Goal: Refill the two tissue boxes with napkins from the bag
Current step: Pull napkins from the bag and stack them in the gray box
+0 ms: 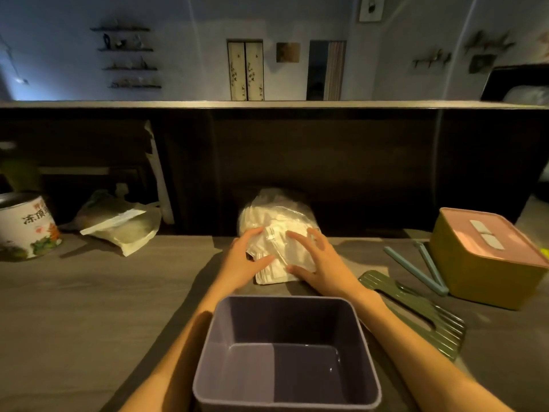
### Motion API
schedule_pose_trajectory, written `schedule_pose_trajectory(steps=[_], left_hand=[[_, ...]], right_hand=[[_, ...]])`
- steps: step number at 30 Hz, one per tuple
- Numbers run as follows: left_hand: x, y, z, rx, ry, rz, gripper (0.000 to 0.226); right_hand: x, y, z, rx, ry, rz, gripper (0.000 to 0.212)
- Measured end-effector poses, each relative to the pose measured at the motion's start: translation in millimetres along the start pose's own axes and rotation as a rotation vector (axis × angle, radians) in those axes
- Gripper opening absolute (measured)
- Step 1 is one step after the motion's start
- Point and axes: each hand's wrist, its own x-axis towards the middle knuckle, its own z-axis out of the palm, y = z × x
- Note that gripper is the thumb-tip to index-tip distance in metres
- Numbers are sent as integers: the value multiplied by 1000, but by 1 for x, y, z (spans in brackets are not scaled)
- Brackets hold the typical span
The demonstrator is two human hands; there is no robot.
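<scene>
A clear plastic bag (277, 211) full of white napkins lies on the counter against the dark back panel. A stack of napkins (277, 263) sticks out of its near end. My left hand (245, 257) and my right hand (319, 260) grip that stack from either side, fingers over the top and thumbs at the front. Directly in front of me stands an open, empty purple tissue box (288, 349) without its lid. A yellow tissue box (487, 257) with a pink lid sits closed at the right.
A green ribbed lid (416, 310) lies flat right of the purple box, beside a light blue clip (416, 267). A printed tin can (28, 227) and a flat pouch (118, 226) stand at the left. A raised ledge (267, 104) runs across behind the counter.
</scene>
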Motion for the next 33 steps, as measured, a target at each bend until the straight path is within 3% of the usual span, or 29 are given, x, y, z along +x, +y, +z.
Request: schedule_pose_trajectory(steps=[3, 5, 8, 11, 14, 16, 24, 29, 33], left_hand=[[6, -5, 1, -14, -6, 28, 62], [8, -4, -4, 37, 86, 11, 52], [4, 3, -15, 202, 294, 15, 35], [0, 2, -22, 201, 349, -6, 35], [-7, 3, -25, 173, 292, -44, 36], [-10, 6, -24, 144, 229, -14, 30], [-11, 9, -20, 24, 148, -46, 23], [-15, 18, -25, -191, 76, -90, 30], [-19, 29, -27, -301, -37, -51, 45]], right_hand=[[-2, 3, -5, -62, 195, -59, 68], [-3, 3, -16, -117, 311, -188, 47], [-7, -7, -24, 0, 101, -259, 22], [-8, -9, -8, -160, -65, -283, 48], [-6, -9, 1, -334, -100, -183, 85], [-5, -13, 3, -407, -91, -132, 92], [-7, -26, 3, -393, 12, -123, 39], [-13, -20, -7, -222, 169, -156, 26], [-19, -29, -25, 324, 312, -33, 20]])
